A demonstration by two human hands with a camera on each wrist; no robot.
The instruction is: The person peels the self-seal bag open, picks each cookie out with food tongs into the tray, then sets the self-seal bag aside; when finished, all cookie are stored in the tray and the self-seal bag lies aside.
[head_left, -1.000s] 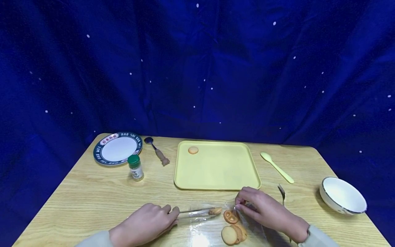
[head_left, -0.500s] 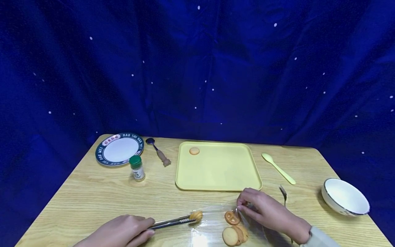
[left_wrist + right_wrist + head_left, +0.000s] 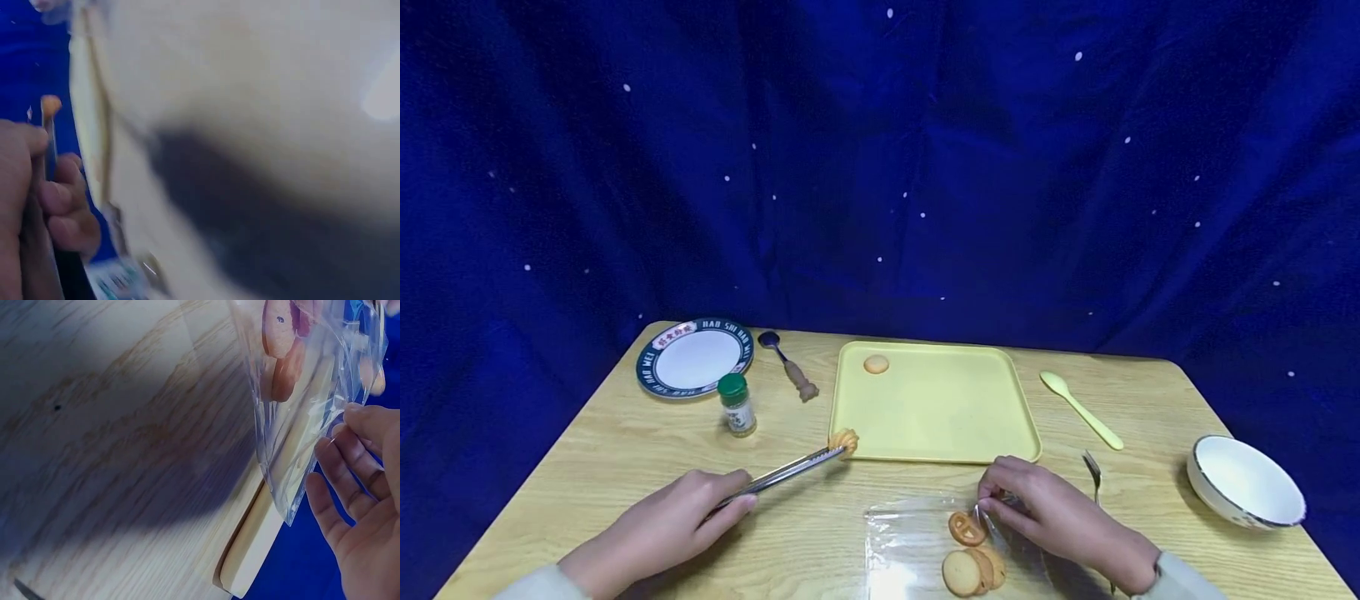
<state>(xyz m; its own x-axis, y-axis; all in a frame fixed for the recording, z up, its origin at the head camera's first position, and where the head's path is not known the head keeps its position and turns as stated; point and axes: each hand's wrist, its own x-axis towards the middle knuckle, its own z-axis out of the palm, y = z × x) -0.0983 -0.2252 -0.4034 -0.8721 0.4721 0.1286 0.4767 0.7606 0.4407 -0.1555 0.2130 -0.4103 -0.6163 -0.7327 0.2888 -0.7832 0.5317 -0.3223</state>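
In the head view my left hand grips metal tongs. A ridged golden cookie is pinched in their tips, over the front left corner of the yellow tray. On that tray, toward the back left, lies a small round cookie. My right hand pinches the edge of a clear plastic bag between thumb and fingers. The bag lies on the table with a pretzel-shaped cookie and overlapping round cookies inside. The right wrist view shows the pinched film close up.
A dark-rimmed plate, a green-capped shaker and a dark spoon occupy the left side. To the right are a pale yellow spoon, a fork partly behind my right arm, and a white bowl.
My left hand has drawn the tongs and ridged cookie out of the bag leftward, then forward to the tray's corner. The right hand keeps its pinch on the bag, nearly still.
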